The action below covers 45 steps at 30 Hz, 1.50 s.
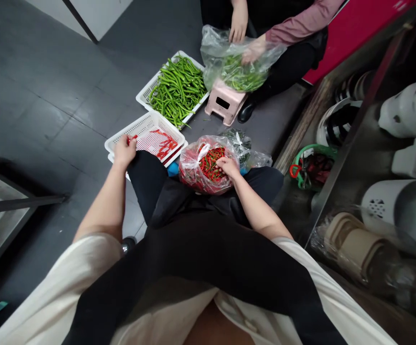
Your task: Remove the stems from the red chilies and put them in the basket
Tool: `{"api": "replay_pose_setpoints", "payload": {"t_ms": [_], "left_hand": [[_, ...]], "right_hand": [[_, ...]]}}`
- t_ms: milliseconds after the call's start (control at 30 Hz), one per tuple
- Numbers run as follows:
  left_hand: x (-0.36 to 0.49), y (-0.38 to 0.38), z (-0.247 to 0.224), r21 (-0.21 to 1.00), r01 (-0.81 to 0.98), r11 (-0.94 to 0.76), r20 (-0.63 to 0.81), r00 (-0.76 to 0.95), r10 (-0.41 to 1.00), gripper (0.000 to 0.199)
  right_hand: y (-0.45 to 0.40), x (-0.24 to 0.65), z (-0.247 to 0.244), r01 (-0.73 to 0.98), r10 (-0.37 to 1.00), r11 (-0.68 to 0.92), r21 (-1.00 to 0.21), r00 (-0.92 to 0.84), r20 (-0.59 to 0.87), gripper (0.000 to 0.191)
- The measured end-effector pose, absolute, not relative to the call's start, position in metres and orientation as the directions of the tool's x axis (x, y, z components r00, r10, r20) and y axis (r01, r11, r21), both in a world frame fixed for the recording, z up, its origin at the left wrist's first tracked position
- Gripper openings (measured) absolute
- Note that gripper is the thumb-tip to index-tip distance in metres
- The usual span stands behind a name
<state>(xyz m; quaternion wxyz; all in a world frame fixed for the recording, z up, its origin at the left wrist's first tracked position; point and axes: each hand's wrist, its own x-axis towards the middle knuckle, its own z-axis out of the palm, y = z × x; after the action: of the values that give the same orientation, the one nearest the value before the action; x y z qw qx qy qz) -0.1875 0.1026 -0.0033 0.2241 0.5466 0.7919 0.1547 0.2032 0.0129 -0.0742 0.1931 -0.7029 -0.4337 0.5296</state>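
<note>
My left hand is closed on a red chili pepper, over the near-left edge of a white perforated basket. A small heap of red chilies lies in that basket. On my lap sits a clear plastic bag, open at the top and full of red chilies with green stems. My right hand reaches over the bag's right side, its fingers pinched together at the chilies; what is between them is hidden.
Beyond stands a white basket of long green peppers. A co-worker's hands are in a plastic bag of greens on a pink stool. Another knotted bag lies by my right knee. Shelves with containers line the right.
</note>
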Motion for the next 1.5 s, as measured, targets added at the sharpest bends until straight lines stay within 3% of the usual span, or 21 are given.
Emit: {"api": "replay_pose_setpoints", "payload": {"t_ms": [100,200,267,300,367,433,533,667,800,900,1067,1200,1267,1367,1433,1500], "left_hand": [[-0.215,0.125,-0.004,0.275,0.853,0.443,-0.318,-0.354,0.879,0.024],[-0.189,0.126,0.008,0.192,0.903,0.385,-0.256,-0.333,0.908,0.048],[-0.138,0.113,0.017,0.308,0.941,0.139,-0.157,-0.094,0.983,0.045],[-0.107,0.103,0.019,0.407,0.912,-0.052,-0.153,0.124,0.980,0.041],[-0.048,0.077,0.017,0.569,0.744,-0.350,-0.188,0.532,0.825,0.037],[-0.009,0.050,0.008,0.626,0.637,-0.450,-0.286,0.724,0.628,0.032],[-0.005,0.016,-0.010,0.572,0.682,-0.455,-0.411,0.718,0.561,0.022],[-0.045,-0.004,-0.013,0.488,0.712,-0.505,-0.408,0.698,0.589,0.014],[-0.051,-0.007,-0.001,0.378,0.778,-0.502,-0.446,0.629,0.637,0.015],[-0.041,-0.009,0.003,0.339,0.819,-0.462,-0.464,0.573,0.675,0.018],[-0.039,-0.009,0.005,0.345,0.831,-0.436,-0.480,0.556,0.678,0.019],[-0.044,-0.004,0.009,0.392,0.837,-0.381,-0.505,0.542,0.671,0.025],[-0.043,-0.002,0.011,0.432,0.833,-0.346,-0.462,0.534,0.708,0.029],[-0.032,0.003,0.011,0.533,0.802,-0.271,-0.291,0.475,0.831,0.030],[-0.019,0.009,0.010,0.617,0.747,-0.246,-0.168,0.430,0.887,0.032],[-0.003,0.018,0.008,0.678,0.675,-0.293,-0.091,0.471,0.877,0.043]], "right_hand": [[0.020,0.211,-0.070,0.463,0.822,-0.550,-0.695,0.150,-0.550,0.008],[0.020,0.215,-0.063,0.708,0.891,-0.390,-0.589,0.127,-0.437,0.013],[0.013,0.214,-0.057,0.839,0.873,-0.270,-0.473,0.007,-0.487,0.012],[0.008,0.213,-0.054,0.880,0.845,-0.219,-0.421,-0.044,-0.532,0.011],[-0.008,0.209,-0.048,0.919,0.795,-0.130,-0.373,-0.128,-0.592,0.012],[-0.023,0.205,-0.042,0.916,0.754,-0.058,-0.396,-0.220,-0.619,0.012],[-0.035,0.199,-0.033,0.906,0.695,-0.022,-0.424,-0.291,-0.658,0.010],[-0.018,0.181,-0.026,0.918,0.822,0.009,-0.397,-0.234,-0.520,0.016],[0.000,0.151,-0.031,0.868,0.784,0.232,-0.439,-0.433,-0.444,0.053],[-0.005,0.130,-0.039,0.875,0.775,0.297,-0.383,-0.455,-0.438,0.077],[-0.014,0.129,-0.050,0.915,0.835,0.224,-0.337,-0.358,-0.418,0.038],[-0.003,0.163,-0.057,0.849,0.889,0.026,-0.528,-0.261,-0.376,0.018],[0.003,0.184,-0.059,0.711,0.902,-0.186,-0.678,-0.150,-0.405,0.010],[0.008,0.208,-0.058,0.339,0.840,-0.500,-0.797,-0.035,-0.542,0.016],[0.008,0.217,-0.053,0.082,0.805,-0.586,-0.806,-0.049,-0.591,0.024],[0.008,0.221,-0.047,-0.063,0.807,-0.590,-0.805,-0.097,-0.583,0.030]]}}
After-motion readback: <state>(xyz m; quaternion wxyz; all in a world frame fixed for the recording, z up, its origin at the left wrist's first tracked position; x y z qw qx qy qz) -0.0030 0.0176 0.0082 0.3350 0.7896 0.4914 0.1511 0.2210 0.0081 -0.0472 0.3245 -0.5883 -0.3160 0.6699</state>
